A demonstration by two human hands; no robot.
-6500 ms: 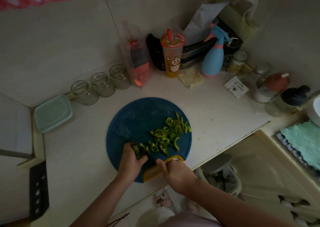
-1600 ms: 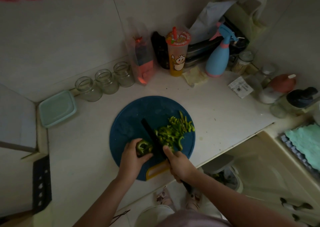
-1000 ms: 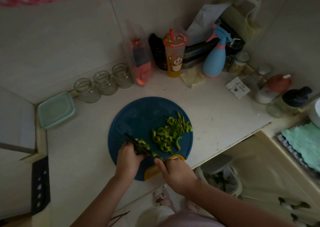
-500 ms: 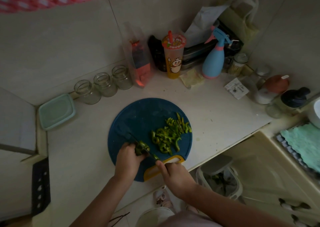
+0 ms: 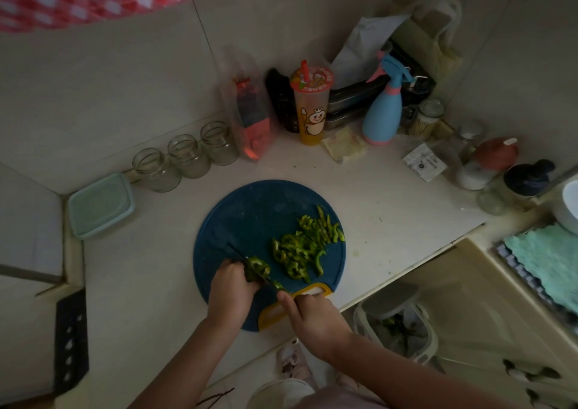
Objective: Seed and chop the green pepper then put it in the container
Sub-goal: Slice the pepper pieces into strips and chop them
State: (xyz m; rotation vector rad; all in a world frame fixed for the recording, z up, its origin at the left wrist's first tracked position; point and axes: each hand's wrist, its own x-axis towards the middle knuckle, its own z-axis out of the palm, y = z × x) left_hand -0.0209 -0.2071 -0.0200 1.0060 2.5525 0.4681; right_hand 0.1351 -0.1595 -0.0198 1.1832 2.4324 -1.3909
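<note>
"Where the uncut piece of green pepper (image 5: pixel 257 268) lies, what has hold of it?"

"The left hand (image 5: pixel 230 293). Its fingers curl over the piece and pin it to the near side of the round blue cutting board (image 5: pixel 250 211). The knife (image 5: pixel 237 253) has its dark blade down across the piece, right against those fingers."

"And who has the knife?"

"The right hand (image 5: pixel 312 318), wrapped round the handle with one finger stretched toward the blade, above the board's yellow grip (image 5: pixel 275 312)."

"The pepper already cut?"

"A loose heap of green strips (image 5: pixel 300 246) on the board's right half, just beside the blade."

"The container?"

"It's pale green and rectangular (image 5: pixel 100 205), well to the left on the counter (image 5: pixel 375 208). It sits apart from the board, beside three glass jars (image 5: pixel 184 155)."
</note>
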